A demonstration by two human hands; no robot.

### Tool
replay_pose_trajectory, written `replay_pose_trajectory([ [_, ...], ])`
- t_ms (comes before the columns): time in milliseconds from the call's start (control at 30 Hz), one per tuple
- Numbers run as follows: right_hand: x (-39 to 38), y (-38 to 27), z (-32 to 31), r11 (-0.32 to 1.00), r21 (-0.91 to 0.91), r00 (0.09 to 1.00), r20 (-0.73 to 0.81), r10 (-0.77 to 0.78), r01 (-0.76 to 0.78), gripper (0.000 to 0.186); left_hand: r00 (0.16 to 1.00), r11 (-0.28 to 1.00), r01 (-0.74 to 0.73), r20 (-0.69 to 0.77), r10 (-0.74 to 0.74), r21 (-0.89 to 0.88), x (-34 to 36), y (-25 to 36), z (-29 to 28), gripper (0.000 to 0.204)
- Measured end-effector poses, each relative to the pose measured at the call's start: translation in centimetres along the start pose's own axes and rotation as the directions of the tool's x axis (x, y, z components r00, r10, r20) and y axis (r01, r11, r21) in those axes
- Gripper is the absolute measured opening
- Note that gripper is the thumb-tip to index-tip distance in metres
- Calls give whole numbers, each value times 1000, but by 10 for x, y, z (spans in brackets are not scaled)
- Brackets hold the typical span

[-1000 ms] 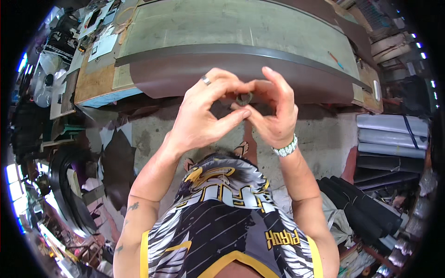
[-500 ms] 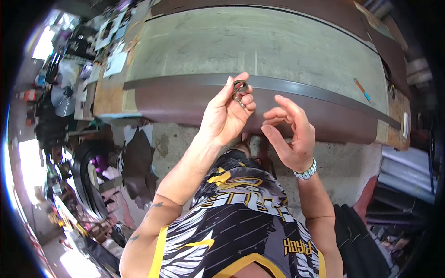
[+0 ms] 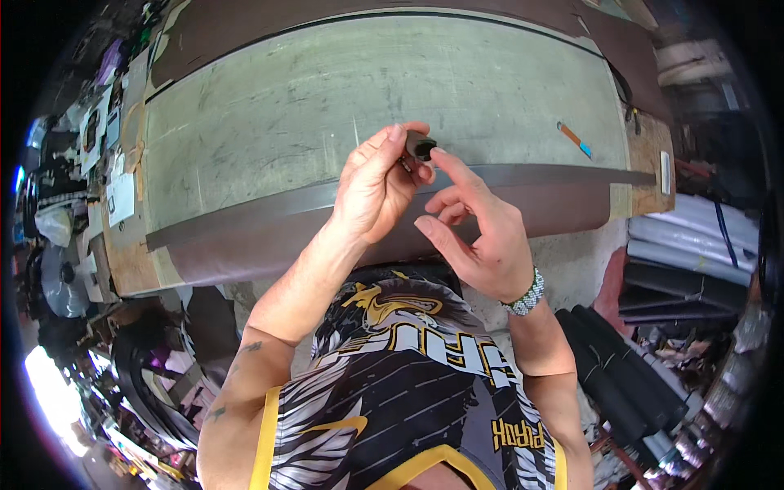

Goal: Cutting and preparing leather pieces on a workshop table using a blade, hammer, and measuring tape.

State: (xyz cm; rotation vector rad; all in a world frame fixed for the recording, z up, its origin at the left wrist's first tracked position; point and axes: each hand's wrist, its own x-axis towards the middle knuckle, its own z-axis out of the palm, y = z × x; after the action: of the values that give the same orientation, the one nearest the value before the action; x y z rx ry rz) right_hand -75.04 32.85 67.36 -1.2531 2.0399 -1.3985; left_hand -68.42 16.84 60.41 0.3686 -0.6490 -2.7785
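My left hand (image 3: 369,181) pinches a small dark hollow thing (image 3: 420,146), round like a ring or short tube, between thumb and fingers above the worktop. Its exact kind cannot be made out. My right hand (image 3: 487,237) is open, its index fingertip at the thing's right edge and its thumb held apart. Beneath both hands, a long dark flat strip (image 3: 269,208) lies along the near side of the grey-green worktop (image 3: 278,106). Brown sheet material (image 3: 245,249) hangs over the worktop's near edge.
An orange and blue pen-like tool (image 3: 575,140) lies at the worktop's right. More brown sheet (image 3: 237,33) covers the far side. Papers (image 3: 121,196) are at the left end. Silvery rolls (image 3: 694,237) and black rolls (image 3: 625,367) are stacked at the right.
My right hand has moved left and up, bringing its index fingertip to the small dark thing. My left hand has turned that thing. The whole view has swung to the right.
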Motion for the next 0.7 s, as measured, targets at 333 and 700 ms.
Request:
replay_pose_trajectory([
  [333, 24, 18, -43, 997, -36, 945, 321, -55, 70, 62, 951, 846, -246, -52, 305, 473, -4, -5, 36, 27],
  [700, 34, 62, -25, -218, 806, 753, 366, -547, -550, 99, 817, 714, -569, 178, 549, 407, 13, -21, 63, 79],
])
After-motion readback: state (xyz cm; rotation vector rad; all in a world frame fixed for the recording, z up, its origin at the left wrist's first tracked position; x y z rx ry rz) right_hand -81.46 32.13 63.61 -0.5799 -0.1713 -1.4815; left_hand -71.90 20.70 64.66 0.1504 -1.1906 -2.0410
